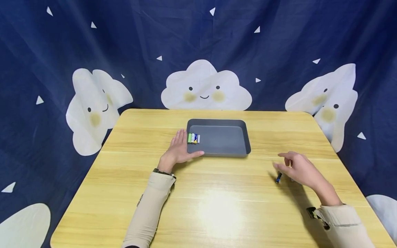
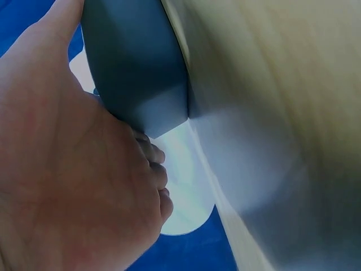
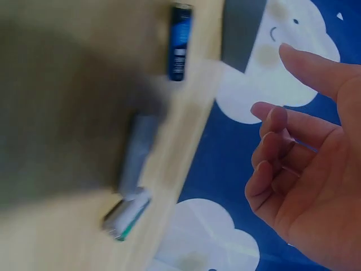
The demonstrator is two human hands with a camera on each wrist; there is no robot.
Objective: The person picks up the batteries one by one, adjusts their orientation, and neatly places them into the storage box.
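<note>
1. Right in close: the right hand (image 1: 299,168) hovers over the table, thumb and forefinger apart, other fingers loosely bent, nothing in their grasp.
2. Just beneath it lies the dark blue battery (image 1: 278,178), on bare wood near the fingertips. It should be light for its size, hard, smooth and keen to roll; a thumb-and-forefinger pinch across its middle looks the best hold.
3. The right wrist view adds company: a grey battery (image 3: 137,155) and a white-and-green battery (image 3: 128,217), close together on the wood (both blurred, so no labels to read).
4. Over to the left hand (image 1: 180,148): fingers laid straight along the tray's left end, thumb on the near rim, steadying without clenching.
5. The tray (image 1: 223,154) is dark grey, shallow, round-cornered; it looks stiff and light, best taken by its rim.
6. Inside, at the left end, four lie side by side: a green battery (image 1: 190,138), a white battery (image 1: 192,137), a blue-and-yellow battery (image 1: 195,138) and a silvery battery (image 1: 199,139).
7. Outermost, pale wooden table (image 1: 124,206), then navy cloth (image 1: 186,27) with smiling clouds.
</note>
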